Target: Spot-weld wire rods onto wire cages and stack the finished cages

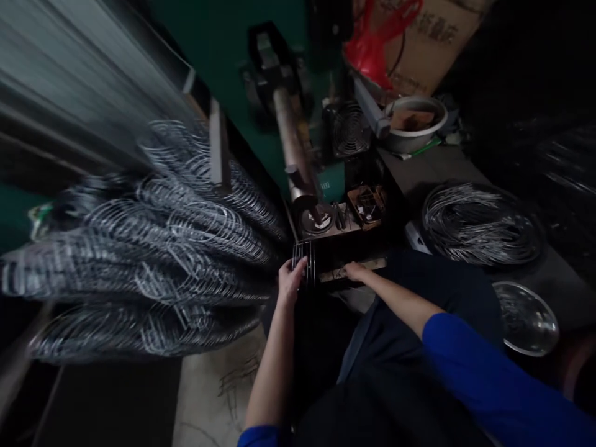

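My left hand (291, 279) is closed round a few thin metal wires (310, 267) at the front of the machine's bench, thumb on top. My right hand (357, 272) is closed at the light strip (378, 264) along the bench's front edge; whatever its fingers hold is too small or dark to make out. Just beyond both hands stands a machine with a slanted metal column (289, 133) ending over a round plate (316, 220). Small tools (342, 216) and a brown tray (367, 207) lie beside that plate.
Thick stacks of bent wire rings (200, 248) fill the left side. On the right, a bundle of wires (479, 223) lies in a round container, with a clear round dish (526, 320) nearer me. Behind are a white basin (414, 124), a fan (350, 127) and a cardboard box (428, 43).
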Available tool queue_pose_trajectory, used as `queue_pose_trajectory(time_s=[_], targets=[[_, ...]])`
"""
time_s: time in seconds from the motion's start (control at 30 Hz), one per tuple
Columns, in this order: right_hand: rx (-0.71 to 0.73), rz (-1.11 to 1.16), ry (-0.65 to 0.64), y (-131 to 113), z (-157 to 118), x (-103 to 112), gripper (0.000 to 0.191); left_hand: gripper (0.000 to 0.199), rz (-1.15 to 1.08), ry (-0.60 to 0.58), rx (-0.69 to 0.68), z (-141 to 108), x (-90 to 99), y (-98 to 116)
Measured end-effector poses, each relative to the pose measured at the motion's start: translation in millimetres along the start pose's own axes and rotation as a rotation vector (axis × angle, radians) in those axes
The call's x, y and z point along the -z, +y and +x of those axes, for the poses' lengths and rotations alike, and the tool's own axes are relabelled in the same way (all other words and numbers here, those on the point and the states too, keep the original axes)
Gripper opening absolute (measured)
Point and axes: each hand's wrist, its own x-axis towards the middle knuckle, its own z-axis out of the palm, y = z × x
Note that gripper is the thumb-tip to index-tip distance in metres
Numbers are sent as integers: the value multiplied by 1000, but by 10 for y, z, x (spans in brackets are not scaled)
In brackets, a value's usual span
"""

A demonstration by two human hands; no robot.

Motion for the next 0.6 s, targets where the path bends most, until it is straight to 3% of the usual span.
queue_pose_trajectory(time_s=[0.13,0.33,0.47,0.6], targets=[[-46,-85,127,-149,-302,645,31,55,-61,-21,-76,-105,13,17],[46,-157,384,-257,-972,1488,37,64,-136,-44,-154,-347,23,76],[226,-128,587,-285,-1296,1713,35,69,-205,-33,-184,-538,-60,162],[445,82,721,-345,-1494,1730,35,70,-308,-30,-217,-713,-194,308]])
